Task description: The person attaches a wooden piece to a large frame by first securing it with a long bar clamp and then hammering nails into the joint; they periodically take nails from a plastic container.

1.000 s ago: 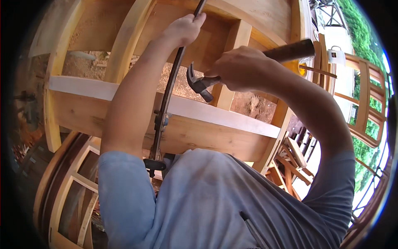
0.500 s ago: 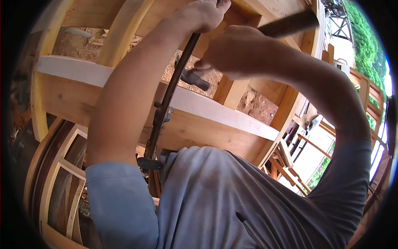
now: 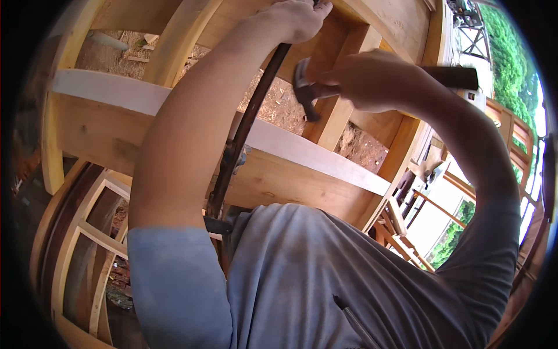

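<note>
Your right hand (image 3: pixel 372 81) was clenched round one claw hammer (image 3: pixel 308 93), elbow bent, head just left of the fist. Your left hand (image 3: pixel 296 20), arm outstretched, gripped one long dark bar (image 3: pixel 244 128) beside it, above the wooden frame (image 3: pixel 302 168).

Pale timber frame beams (image 3: pixel 302 157) over sawdust-strewn ground (image 3: pixel 273 107); stacked wooden window frames (image 3: pixel 87 232) left; sunlit green trees (image 3: pixel 511 64) right.

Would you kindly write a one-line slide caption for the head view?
Left hand grips a long dark metal bar while right hand holds a claw hammer against a pale timber frame.
</note>
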`<state>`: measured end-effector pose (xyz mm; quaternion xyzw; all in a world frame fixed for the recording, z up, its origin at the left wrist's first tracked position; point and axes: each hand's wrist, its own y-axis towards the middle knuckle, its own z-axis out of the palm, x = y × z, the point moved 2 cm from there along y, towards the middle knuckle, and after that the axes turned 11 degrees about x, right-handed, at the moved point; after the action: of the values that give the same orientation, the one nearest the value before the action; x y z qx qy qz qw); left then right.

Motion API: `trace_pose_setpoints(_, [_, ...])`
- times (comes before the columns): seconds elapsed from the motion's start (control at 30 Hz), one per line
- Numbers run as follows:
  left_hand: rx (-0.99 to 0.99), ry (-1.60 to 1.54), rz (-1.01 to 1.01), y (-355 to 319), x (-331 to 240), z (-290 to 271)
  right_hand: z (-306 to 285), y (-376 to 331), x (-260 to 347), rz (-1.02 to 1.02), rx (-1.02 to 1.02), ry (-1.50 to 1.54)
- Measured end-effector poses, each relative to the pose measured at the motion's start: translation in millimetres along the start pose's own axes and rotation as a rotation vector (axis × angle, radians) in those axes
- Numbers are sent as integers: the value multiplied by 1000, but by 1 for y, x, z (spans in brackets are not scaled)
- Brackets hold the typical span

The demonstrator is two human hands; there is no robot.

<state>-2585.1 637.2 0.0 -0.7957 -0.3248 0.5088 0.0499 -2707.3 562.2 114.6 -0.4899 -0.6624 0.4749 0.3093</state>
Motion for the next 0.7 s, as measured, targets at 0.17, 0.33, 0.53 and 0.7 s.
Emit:
trace_pose_setpoints(0.17, [29,-96,44,-11,-2,-3,7,-48,-20,119,-148,130])
trace_pose_setpoints(0.33, [88,-34,3,-30,-6,-14,30,-58,12,34,-166,251])
trace_pose_setpoints(0.53, [-227,113,116,-136,70,-13,61,-57,29,108,-365,242])
trace_pose_setpoints(0.7, [-557,332,288,-193,131,-17,64,-54,40,81,-286,325])
